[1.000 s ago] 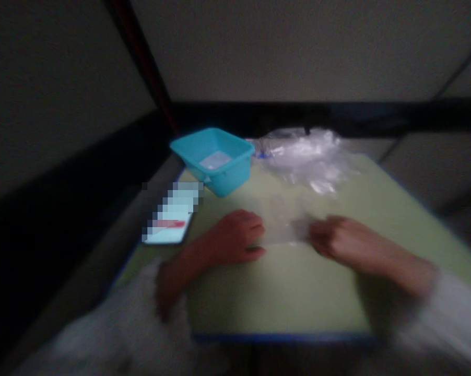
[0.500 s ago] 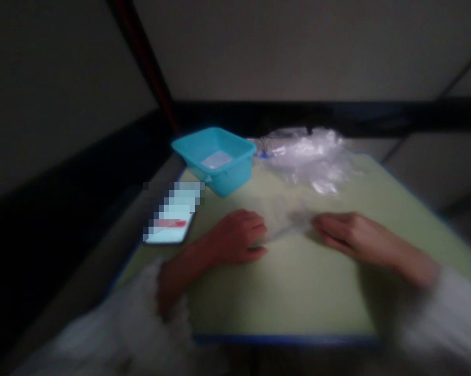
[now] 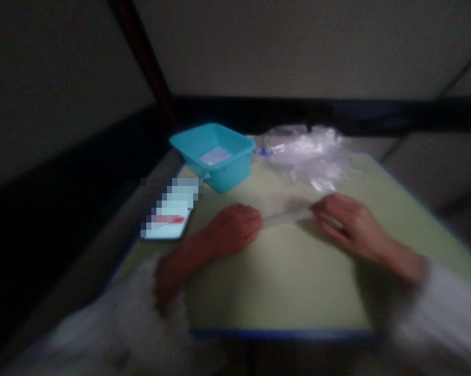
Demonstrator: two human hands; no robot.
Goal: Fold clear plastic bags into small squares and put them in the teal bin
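Note:
A clear plastic bag [image 3: 285, 215], blurred and hard to make out against the table, stretches between my two hands. Its near edge shows as a pale strip. My left hand [image 3: 237, 227] is closed on the strip's left end, thumb against the fingers. At the other end, my right hand [image 3: 347, 222] pinches the bag between thumb and fingertips, with a gap behind the pinch.
A turquoise plastic basket [image 3: 235, 169] with something whitish inside stands at the back left. Right of it lies a heap of crumpled clear plastic [image 3: 309, 151]. A phone [image 3: 171, 211] with a lit screen lies on the yellow-green table [image 3: 286, 292], which has a blue edge.
My left thumb and fingers have closed together on the bag's edge. My right hand has lifted and arched slightly while keeping its pinch. The view has shifted a little.

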